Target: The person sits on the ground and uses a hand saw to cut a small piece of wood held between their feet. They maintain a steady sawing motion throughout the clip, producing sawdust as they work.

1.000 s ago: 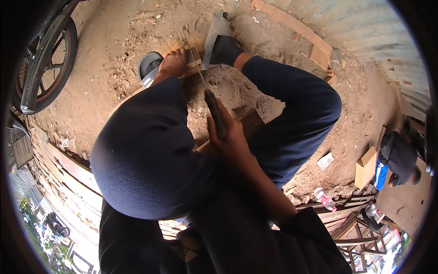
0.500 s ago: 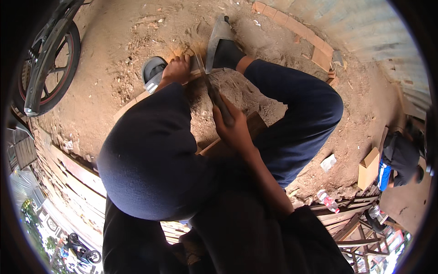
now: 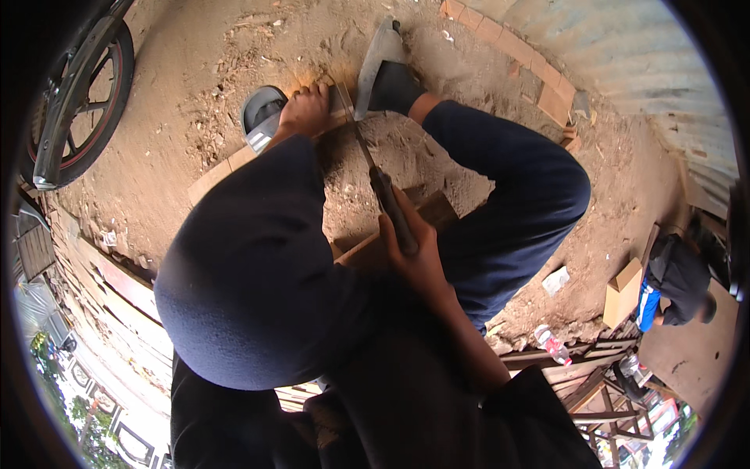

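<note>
My left hand [image 3: 303, 111] has its fingers wrapped over a wooden board [image 3: 239, 158] near the top middle, beside a grey-black sandal [image 3: 263, 113]. My right hand [image 3: 408, 250] is closed on the dark handle of a saw [image 3: 389, 205], whose thin blade runs up to the board just right of my left hand. My right foot [image 3: 391, 86], in a dark sock and grey sandal, lies next to the board's end. Another length of wood [image 3: 351, 254] lies beneath my right hand, between my legs. My left knee [image 3: 242, 266] hides part of the board.
A motorbike wheel [image 3: 94, 102] stands at upper left. A row of bricks [image 3: 500, 39] runs along a corrugated metal wall [image 3: 625, 62]. On the right a person [image 3: 676, 277] bends beside a cardboard box [image 3: 622, 293]; a plastic bottle [image 3: 552, 344] lies near wooden slats.
My right hand and the saw have moved back toward my body, down and slightly right in the view. My left hand stays on the board.
</note>
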The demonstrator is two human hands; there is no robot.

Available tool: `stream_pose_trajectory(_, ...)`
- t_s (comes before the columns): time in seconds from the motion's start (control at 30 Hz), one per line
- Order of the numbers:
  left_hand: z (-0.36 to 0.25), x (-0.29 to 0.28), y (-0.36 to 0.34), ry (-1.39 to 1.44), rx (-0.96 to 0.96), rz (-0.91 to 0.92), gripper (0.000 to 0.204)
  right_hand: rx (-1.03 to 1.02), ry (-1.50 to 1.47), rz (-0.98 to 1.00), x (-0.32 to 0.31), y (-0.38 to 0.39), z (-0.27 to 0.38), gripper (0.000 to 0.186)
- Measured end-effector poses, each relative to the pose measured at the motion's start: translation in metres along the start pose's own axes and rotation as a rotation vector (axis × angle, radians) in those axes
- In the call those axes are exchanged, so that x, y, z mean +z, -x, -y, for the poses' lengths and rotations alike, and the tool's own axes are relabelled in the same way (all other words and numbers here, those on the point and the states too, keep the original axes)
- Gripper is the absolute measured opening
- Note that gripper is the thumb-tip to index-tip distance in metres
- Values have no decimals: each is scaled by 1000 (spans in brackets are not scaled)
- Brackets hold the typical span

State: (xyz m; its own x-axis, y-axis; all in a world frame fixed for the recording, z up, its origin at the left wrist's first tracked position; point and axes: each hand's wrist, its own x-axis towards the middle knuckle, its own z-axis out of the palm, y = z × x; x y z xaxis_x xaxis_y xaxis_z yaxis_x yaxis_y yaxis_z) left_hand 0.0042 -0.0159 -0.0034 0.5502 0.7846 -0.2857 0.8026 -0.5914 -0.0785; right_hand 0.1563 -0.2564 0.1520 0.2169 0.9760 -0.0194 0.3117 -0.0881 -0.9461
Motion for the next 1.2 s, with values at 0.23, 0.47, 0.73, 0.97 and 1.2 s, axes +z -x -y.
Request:
stream_pose_trajectory(0.23,3,-5,4,25,51,-37,83,151,-29,110,4,-43,0,44)
stream_pose_trajectory(0.47,-10,0,-10,35,98,-101,86,213,-80,98,2,-53,-12,43)
stream_pose_trajectory(0.73,0,-8,0,19,31,-48,85,-39,38,-24,-1,-2,6,39)
stream_pose_trajectory(0.97,-5,13,-14,-18,111,-84,94,227,-60,65,9,-52,-14,45)
stream_pose_trajectory(1.2,-4,-4,-7,90,57,-18,87,279,-134,67,-8,-28,-6,50)
